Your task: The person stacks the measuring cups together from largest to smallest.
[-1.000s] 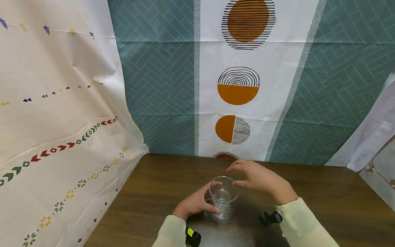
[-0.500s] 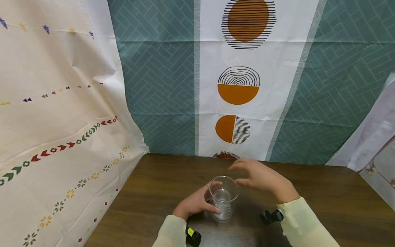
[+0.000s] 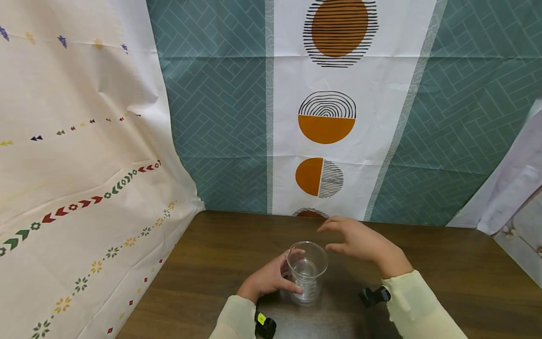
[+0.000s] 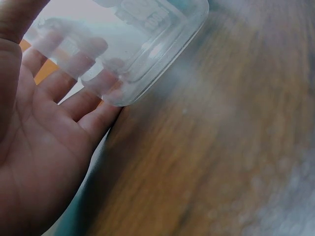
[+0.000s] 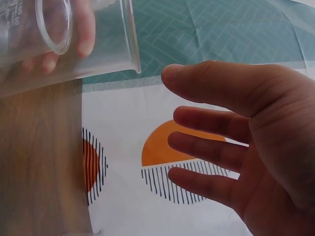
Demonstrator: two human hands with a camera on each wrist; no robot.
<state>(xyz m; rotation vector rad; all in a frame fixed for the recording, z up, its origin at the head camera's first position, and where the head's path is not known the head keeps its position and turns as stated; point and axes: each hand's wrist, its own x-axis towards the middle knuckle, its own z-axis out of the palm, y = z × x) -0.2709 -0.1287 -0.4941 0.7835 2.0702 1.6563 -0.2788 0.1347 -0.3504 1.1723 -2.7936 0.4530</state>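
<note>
A large clear beaker point(image 3: 320, 274) stands upright on the table. Inside it sits a smaller clear beaker point(image 3: 307, 282), whose rim and printed scale point(image 5: 15, 17) show in the right wrist view. My left hand point(image 3: 271, 278) grips the large beaker from the left, thumb in front and fingers behind. In the left wrist view those fingers point(image 4: 74, 73) show through the clear wall. My right hand point(image 3: 362, 242) hovers to the right of the rim, touching nothing. Its fingers are loosely bent and apart from the thumb point(image 5: 211, 83).
The dark wooden table point(image 3: 228, 235) spreads around both beakers. A patterned cloth point(image 3: 228, 117) hangs behind its far edge, and a cream cloth point(image 3: 106, 165) drapes along the left. Black cameras point(image 3: 266, 326) are strapped to both wrists.
My right hand has drawn slightly right and up, away from the large beaker's rim. The left hand and both beakers have stayed put.
</note>
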